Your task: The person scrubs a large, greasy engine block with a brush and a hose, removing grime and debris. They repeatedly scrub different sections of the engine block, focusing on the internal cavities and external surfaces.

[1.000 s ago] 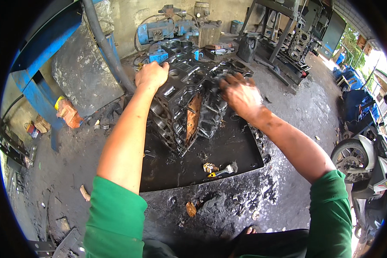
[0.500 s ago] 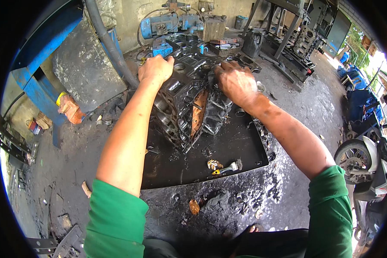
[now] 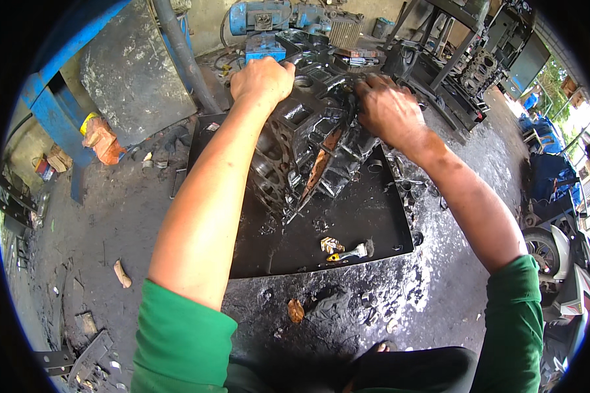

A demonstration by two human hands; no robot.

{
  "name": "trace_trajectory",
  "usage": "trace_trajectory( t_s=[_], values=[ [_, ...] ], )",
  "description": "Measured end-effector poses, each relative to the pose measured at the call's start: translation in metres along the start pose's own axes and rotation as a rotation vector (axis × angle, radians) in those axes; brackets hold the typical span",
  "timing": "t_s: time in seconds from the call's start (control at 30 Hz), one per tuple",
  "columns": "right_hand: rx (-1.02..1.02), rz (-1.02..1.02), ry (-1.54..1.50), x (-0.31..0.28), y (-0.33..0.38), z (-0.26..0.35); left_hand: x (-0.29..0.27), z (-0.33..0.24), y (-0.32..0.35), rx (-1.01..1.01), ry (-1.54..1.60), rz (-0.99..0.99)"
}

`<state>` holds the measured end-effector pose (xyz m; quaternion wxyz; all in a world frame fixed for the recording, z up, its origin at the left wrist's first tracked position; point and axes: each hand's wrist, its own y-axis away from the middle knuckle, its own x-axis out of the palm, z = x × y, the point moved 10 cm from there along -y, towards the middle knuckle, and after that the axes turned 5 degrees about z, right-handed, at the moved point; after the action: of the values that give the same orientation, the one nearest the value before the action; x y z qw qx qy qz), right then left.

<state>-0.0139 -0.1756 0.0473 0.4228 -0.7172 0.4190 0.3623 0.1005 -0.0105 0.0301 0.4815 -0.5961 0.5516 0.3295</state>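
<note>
A black, oily engine block [image 3: 299,112] stands at an angle in a shallow black metal tray [image 3: 321,252], its lower end resting near the tray's middle. My left hand [image 3: 263,80] is closed over the block's far left edge, with the fingertips hidden. On the opposite side, my right hand [image 3: 393,112] has its fingers curled over the block's far right edge; they are blackened with oil. A brownish-orange strip [image 3: 322,164] shows in the gap along the block's near face. In front of it lie a paintbrush [image 3: 347,254] with a yellow handle and a small crumpled wrapper [image 3: 332,244].
Behind the block sit a blue box [image 3: 264,47] and a blue electric motor [image 3: 261,18]. A blue steel frame [image 3: 59,124] and a leaning panel [image 3: 134,72] stand left. Another engine block [image 3: 478,71] is at the right rear, and a motorcycle [image 3: 560,255] is parked far right.
Both hands have shifted right along with the block's upper part, which leans further right than before. The whole view has also shifted a little.
</note>
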Motion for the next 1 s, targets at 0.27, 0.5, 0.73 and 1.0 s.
trace_trajectory(
  t_s=[0.27,0.5,0.73,1.0],
  values=[
    [0.071,0.025,-0.091,-0.008,0.012,-0.006,-0.006,0.001,0.002,0.034,0.041,0.007],
    [0.050,-0.009,-0.007,-0.002,0.031,-0.016,-0.002,0.002,0.001,0.035,0.059,0.019],
    [0.085,0.015,-0.067,-0.002,0.052,-0.028,0.000,0.001,0.001,0.043,0.061,0.047],
    [-0.031,-0.062,0.007,-0.010,0.009,-0.001,0.000,0.001,0.001,0.061,0.056,0.000]
  ],
)
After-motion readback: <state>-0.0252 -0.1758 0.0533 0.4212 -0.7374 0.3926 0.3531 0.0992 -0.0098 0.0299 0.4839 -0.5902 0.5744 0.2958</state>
